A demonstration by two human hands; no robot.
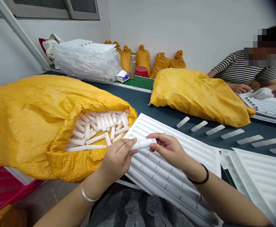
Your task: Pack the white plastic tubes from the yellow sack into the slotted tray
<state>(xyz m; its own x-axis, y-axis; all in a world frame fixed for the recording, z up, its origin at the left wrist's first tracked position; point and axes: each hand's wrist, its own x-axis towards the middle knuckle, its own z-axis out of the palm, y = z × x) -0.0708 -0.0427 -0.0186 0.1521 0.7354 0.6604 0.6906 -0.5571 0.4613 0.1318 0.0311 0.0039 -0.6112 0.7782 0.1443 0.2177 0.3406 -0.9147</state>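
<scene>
My left hand (119,156) pinches the left end of a white tube (142,143) held just above the tray. My right hand (169,148) grips its other end with thumb and fingertips, near small dark print. Below them lies a grooved white tray (142,124). Its nearer part carries rows of white cylinders (161,171) with small dark print, partly hidden by my right forearm. To the left, a yellow woven sack (34,104) lies on its side, its mouth turned toward my hands. Many loose white tubes (102,123) show inside the mouth.
Several translucent strips (215,129) line the dark table at right, beyond stacked white trays (260,176). Another yellow sack (187,91) lies across from me, beside a person in a striped shirt (239,67). A plastic-wrapped stack (86,61) and a bottle (132,66) stand behind.
</scene>
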